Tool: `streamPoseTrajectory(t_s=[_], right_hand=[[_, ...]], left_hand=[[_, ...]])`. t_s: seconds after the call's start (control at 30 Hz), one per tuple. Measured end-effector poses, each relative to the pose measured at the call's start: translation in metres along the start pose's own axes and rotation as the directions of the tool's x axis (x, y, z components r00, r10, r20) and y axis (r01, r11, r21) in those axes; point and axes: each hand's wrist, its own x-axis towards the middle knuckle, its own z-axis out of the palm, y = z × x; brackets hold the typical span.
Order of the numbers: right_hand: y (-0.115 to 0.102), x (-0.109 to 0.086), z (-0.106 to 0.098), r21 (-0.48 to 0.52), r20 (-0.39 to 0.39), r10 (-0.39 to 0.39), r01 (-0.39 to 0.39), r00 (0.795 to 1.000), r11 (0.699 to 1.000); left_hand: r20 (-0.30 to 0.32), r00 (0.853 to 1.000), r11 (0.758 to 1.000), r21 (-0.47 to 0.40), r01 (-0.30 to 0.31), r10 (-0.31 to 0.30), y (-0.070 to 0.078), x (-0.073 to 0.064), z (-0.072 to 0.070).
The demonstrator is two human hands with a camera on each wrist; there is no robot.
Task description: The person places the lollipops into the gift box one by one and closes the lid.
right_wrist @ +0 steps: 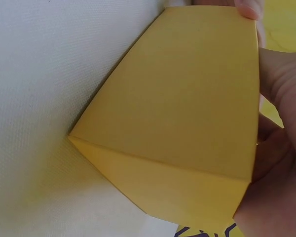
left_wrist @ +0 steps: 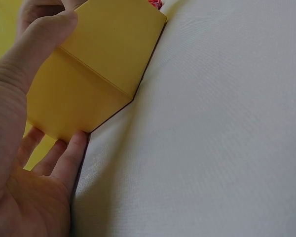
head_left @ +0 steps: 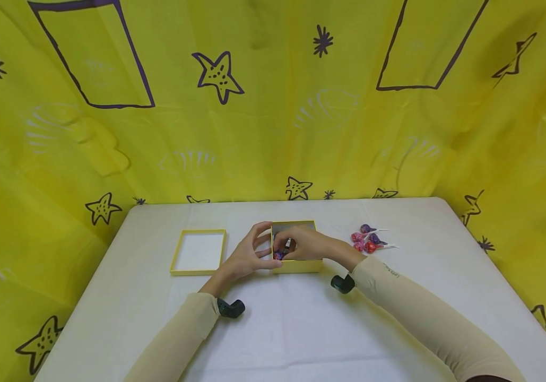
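Note:
A yellow open-topped box (head_left: 296,267) stands on the table between both hands. My left hand (head_left: 245,255) holds it at the left, thumb at the near rim and fingers spread along the left wall. In the left wrist view the fingertips (left_wrist: 77,140) touch the yellow wall low down. My right hand (head_left: 305,243) reaches over the right rim into the box, fingers curled down at a purple-wrapped lollipop (head_left: 278,255) by the left inner wall. Most of that lollipop is covered by the fingers. In the right wrist view the box's wall (right_wrist: 172,94) hides the right fingertips.
Several wrapped lollipops (head_left: 371,246), red, pink and purple, lie in a loose group right of the box. To the left lies a shallow yellow-rimmed lid (head_left: 172,263) with a white inside. A yellow patterned curtain (head_left: 263,138) hangs behind the white table (head_left: 273,329).

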Motion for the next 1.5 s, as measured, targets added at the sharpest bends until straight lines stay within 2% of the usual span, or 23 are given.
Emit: streamPoseTrajectory(t_s=[0.27, 0.7, 0.93, 1.3, 1.5], right_hand=[[-0.004, -0.003, -0.003, 0.011, 0.018, 0.013, -0.013, 1.0, 1.0], [-0.013, -0.027, -0.035, -0.1, -0.111, 0.024, -0.035, 0.993, 0.994], [-0.015, -0.046, -0.051, -0.147, -0.172, -0.018, -0.008, 0.985, 0.989], [-0.001, -0.072, -0.059, -0.178, -0.212, 0.066, -0.105, 0.975, 0.978], [0.012, -0.091, -0.058, -0.179, -0.226, 0.171, -0.214, 0.959, 0.96]], left_hand=[[-0.003, 1.0, 1.0, -0.013, 0.0, 0.0, -0.001, -0.002, 0.001], [-0.02, 0.999, 1.0, -0.001, 0.029, -0.029, 0.0, -0.002, 0.0], [-0.018, 0.999, 0.999, 0.021, 0.034, -0.034, -0.001, -0.001, -0.002], [-0.013, 1.0, 0.999, 0.023, 0.027, -0.027, -0.001, 0.0, -0.002], [-0.004, 1.0, 0.999, 0.03, 0.019, -0.019, 0.0, 0.001, -0.002]])
